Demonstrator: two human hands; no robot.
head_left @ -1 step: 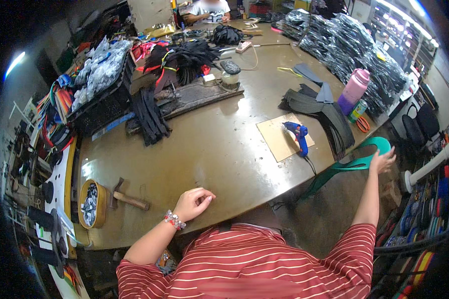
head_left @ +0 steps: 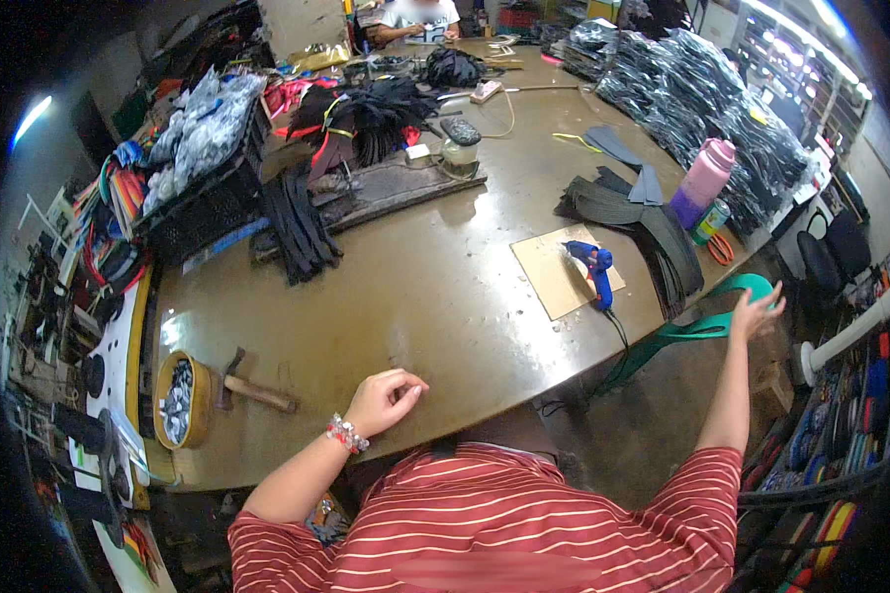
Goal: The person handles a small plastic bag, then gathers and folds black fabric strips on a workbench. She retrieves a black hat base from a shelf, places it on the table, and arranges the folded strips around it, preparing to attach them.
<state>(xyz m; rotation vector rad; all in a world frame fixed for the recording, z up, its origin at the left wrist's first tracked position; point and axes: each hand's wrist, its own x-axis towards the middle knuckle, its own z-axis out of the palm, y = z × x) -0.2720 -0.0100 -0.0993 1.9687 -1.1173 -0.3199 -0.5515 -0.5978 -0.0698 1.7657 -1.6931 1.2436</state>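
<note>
My left hand (head_left: 386,400) rests on the near edge of the table (head_left: 405,306), its fingers loosely curled together and nothing seen in them. To its left lie a wooden-handled hammer (head_left: 260,393) and a yellow tub (head_left: 203,420) of small shiny pieces. Out past the table's right edge, my right hand (head_left: 757,314) is at the back of a green plastic chair (head_left: 704,328), with its fingers stretched and apart. Its palm side is partly hidden. A blue glue gun (head_left: 595,269) stands on a tan board (head_left: 544,282), between my two hands.
Grey strips (head_left: 653,232), a pink-purple bottle (head_left: 704,183), a can (head_left: 710,222) and orange-handled scissors (head_left: 720,249) lie at the right. Plastic-wrapped stacks (head_left: 692,109) rise behind them. A black crate (head_left: 213,198) and black strips (head_left: 302,227) occupy the left. Another person (head_left: 420,20) sits opposite.
The green chair's back looks slightly shifted left against my right hand, whose fingers have turned a little upward. My left hand stays where it was.
</note>
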